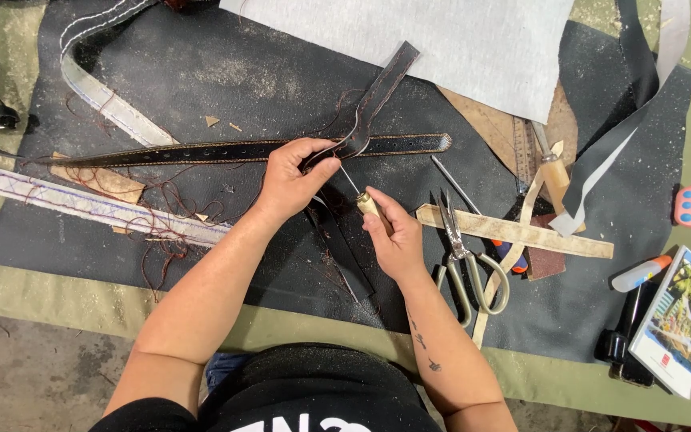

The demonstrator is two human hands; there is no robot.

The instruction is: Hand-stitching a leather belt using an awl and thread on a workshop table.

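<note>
The left hand (289, 182) pinches a dark leather strap (373, 100) while the right hand (393, 236) grips a wooden-handled awl (365, 202), its tip touching the strap.

A mat (201, 88) covers the work surface. At its centre, the left hand (289, 182) pinches a strap (365, 108) lying across a long belt (241, 150); the right hand (393, 236) holds an awl (365, 200) just beside it. Scissors (465, 256) lie right of the hands, a booklet (677, 320) at the mat's right edge.

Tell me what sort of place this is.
Probably a leather workshop, with work done on a floor mat. The left hand pinches a black stitched strap while the right hand holds a wooden-handled awl. Scissors, loose thread and leather offcuts lie about.
</note>
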